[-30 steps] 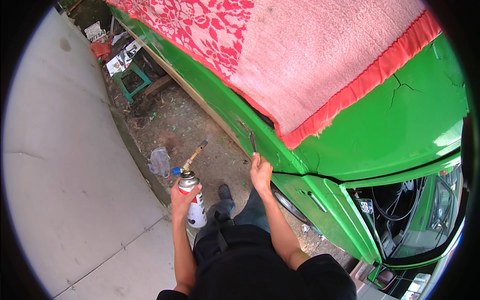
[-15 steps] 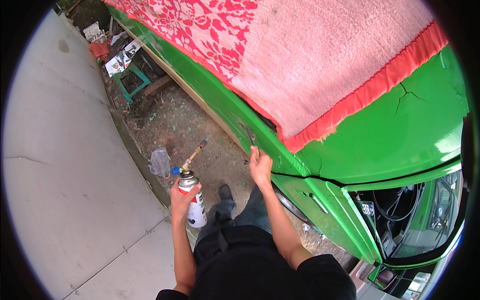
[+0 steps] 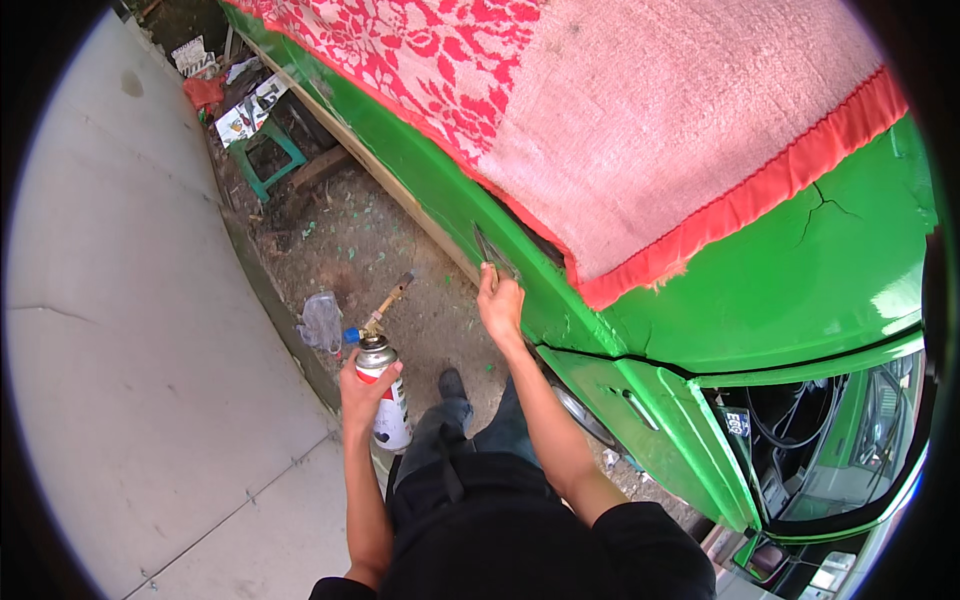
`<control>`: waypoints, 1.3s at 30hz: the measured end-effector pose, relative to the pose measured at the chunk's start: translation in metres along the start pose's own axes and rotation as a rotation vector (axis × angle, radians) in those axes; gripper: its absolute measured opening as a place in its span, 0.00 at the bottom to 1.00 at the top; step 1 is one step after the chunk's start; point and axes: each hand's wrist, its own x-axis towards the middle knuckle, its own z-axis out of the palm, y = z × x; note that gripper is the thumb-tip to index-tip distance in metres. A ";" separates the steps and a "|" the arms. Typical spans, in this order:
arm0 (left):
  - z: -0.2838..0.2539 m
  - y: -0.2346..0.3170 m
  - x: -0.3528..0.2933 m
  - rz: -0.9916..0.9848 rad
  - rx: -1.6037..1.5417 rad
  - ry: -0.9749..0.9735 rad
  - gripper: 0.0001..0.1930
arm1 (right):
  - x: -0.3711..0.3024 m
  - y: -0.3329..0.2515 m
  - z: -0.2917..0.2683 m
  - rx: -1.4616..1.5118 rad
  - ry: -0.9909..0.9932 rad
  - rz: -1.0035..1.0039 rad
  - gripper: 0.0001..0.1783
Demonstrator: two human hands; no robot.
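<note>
My left hand (image 3: 366, 392) is wrapped round a white and red gas canister (image 3: 393, 418), which stands nearly upright beside my left leg. On top of it sits a torch head (image 3: 387, 306) with a blue knob and a brass tube, its dark nozzle angled up toward the vehicle; I cannot make out a flame. My right hand (image 3: 502, 305) is closed round a thin metal scraper (image 3: 484, 247), partly hidden by the fingers. The scraper's tip is at a bare, greyish patch on the side of the green vehicle (image 3: 420, 175), just below the window edge.
A pink and red blanket (image 3: 620, 130) covers much of the vehicle's roof. The green door (image 3: 650, 410) lies to my right. On my left rises a pale wall (image 3: 110, 330). A plastic bag (image 3: 320, 322), green paint flakes and a green stool (image 3: 267, 160) are on the ground.
My right hand has moved a little farther away and left along the green side panel with the scraper. The left hand and torch have hardly moved.
</note>
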 end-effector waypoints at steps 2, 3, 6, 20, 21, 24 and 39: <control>-0.002 0.005 -0.001 -0.008 -0.007 0.040 0.19 | -0.014 0.008 0.003 0.026 0.100 -0.081 0.20; -0.003 0.005 -0.001 -0.005 -0.019 0.047 0.19 | -0.018 0.027 0.010 0.050 0.181 -0.137 0.21; -0.010 -0.002 -0.002 -0.002 -0.036 0.085 0.19 | -0.023 0.024 0.012 0.096 0.181 -0.080 0.21; -0.016 -0.004 0.006 -0.045 -0.045 0.090 0.20 | -0.022 0.030 0.039 0.120 0.091 -0.029 0.17; -0.015 -0.002 0.007 -0.039 -0.051 0.089 0.20 | -0.019 0.041 0.039 0.153 0.115 -0.087 0.18; -0.014 -0.001 0.008 -0.031 -0.062 0.082 0.20 | -0.023 0.035 0.010 0.111 0.040 -0.083 0.15; -0.010 -0.005 0.005 -0.033 -0.062 0.038 0.18 | -0.023 0.053 -0.024 0.073 -0.014 -0.171 0.21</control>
